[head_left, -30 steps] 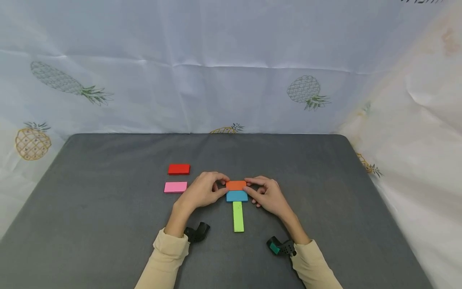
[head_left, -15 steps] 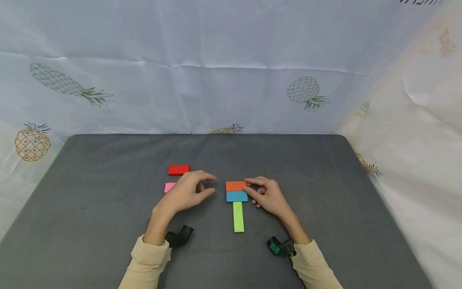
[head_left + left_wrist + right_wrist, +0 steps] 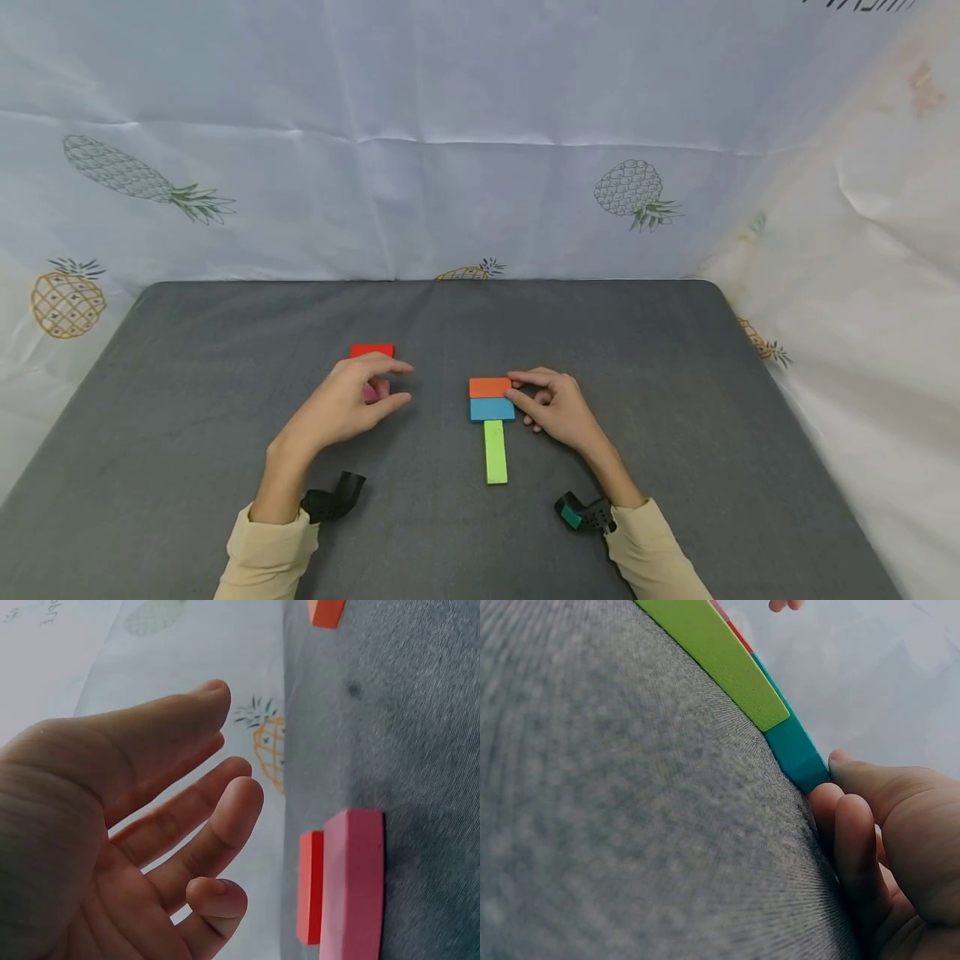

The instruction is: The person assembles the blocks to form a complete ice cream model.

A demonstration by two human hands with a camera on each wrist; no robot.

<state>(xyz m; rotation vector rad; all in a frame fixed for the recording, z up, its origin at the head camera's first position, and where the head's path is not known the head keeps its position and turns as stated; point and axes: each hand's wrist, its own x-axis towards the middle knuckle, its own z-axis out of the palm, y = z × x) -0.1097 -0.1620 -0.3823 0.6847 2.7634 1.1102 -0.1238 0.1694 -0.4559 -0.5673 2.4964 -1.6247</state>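
My left hand (image 3: pixel 345 400) hovers over the pink block (image 3: pixel 354 889), thumb and fingers apart and holding nothing. In the head view it hides most of that block. Just beyond lies a red block (image 3: pixel 372 350), partly covered by the hand. With thumb and index finger, my right hand (image 3: pixel 558 407) pinches the right end of an orange block (image 3: pixel 489 388). Against the orange block's near side lies a blue block (image 3: pixel 491 409), lengthwise left to right. A lime green block (image 3: pixel 495 454) points from the blue one toward me, forming a T shape.
Everything lies on a dark grey cloth-covered table (image 3: pixel 660 350). A white curtain (image 3: pixel 480 200) with pineapple prints hangs behind its far edge. Each wrist wears a black camera mount, the left mount (image 3: pixel 333 497) and the right mount (image 3: pixel 585 512).
My left hand has let go of the orange block's left end and moved left to above the pink block. The right hand stays at the orange block.
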